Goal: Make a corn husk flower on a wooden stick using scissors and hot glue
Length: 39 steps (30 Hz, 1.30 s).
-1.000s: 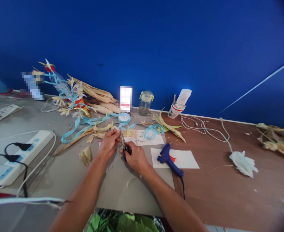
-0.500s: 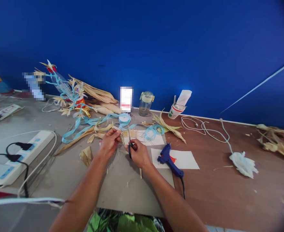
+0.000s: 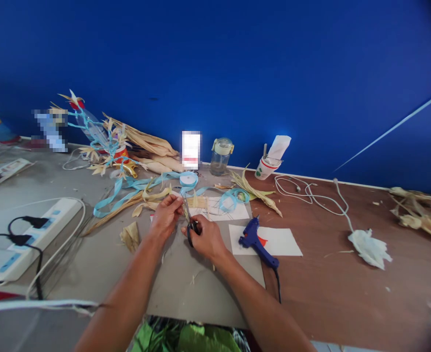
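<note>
My right hand (image 3: 205, 239) is closed around the black handles of a pair of scissors (image 3: 189, 222), whose blades point up and left toward my other hand. My left hand (image 3: 166, 215) pinches a small pale strip of dried corn husk (image 3: 183, 209) at the blade tips. Both hands hover over a grey mat (image 3: 186, 288) near its far edge. A white sheet with pencil lines (image 3: 219, 209) lies just beyond the hands, with more husk pieces on it.
A blue glue gun (image 3: 256, 240) lies on white paper right of my right hand. Light blue ribbon (image 3: 127, 191), a ribbon spool (image 3: 188, 179) and dried husks (image 3: 145, 144) lie behind. A power strip (image 3: 25, 234), glass jar (image 3: 221, 156), paper cup (image 3: 267, 167) and white cable (image 3: 311, 195) surround.
The scissors swung upright half a second ago, then tilted back left toward the husk strip in my left hand. Both hands stayed in nearly the same spot.
</note>
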{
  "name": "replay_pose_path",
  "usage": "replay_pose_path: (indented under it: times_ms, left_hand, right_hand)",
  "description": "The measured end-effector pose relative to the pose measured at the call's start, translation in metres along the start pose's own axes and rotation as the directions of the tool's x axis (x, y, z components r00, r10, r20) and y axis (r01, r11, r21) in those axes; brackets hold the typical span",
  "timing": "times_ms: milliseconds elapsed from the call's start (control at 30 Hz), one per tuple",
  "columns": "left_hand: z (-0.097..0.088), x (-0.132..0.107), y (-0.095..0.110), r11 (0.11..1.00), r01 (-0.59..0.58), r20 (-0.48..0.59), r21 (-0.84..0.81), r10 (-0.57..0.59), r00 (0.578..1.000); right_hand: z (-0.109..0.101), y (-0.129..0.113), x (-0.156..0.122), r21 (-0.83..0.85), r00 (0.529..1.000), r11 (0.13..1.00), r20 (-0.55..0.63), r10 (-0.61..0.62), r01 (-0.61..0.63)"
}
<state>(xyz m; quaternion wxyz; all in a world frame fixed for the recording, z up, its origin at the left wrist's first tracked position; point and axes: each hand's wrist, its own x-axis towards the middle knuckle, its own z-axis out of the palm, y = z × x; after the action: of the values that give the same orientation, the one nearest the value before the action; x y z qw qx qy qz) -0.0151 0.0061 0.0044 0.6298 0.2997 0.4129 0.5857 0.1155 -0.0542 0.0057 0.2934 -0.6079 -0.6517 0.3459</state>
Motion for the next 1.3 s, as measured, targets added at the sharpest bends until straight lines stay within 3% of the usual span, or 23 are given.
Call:
replay_pose_path:
  times_ms: [333,667,1300]
  left_hand:
    - [-0.0009,0.0013,-0.0014,1.0,0.02,-0.005,0.023,-0.02,1.0]
    - [-0.0022,0.001,-0.0043,0.999,0.017,-0.02,0.029,-0.016,1.0]
    - [-0.0026,0.0017,-0.0053,0.999,0.032,-0.006,-0.003,-0.032,0.999]
  right_hand:
    - [-0.0016,-0.0041,-0.001,-0.051,1.0,0.999,0.007,0.0,0.001]
    - [0.0016,-0.0027,-0.0033,-0.241,0.999,0.97,-0.007,-0.046,0.043]
    - [0.0003,-0.0046,-0.0033,-0.234,0.999,0.972,0.002,-0.04,0.039]
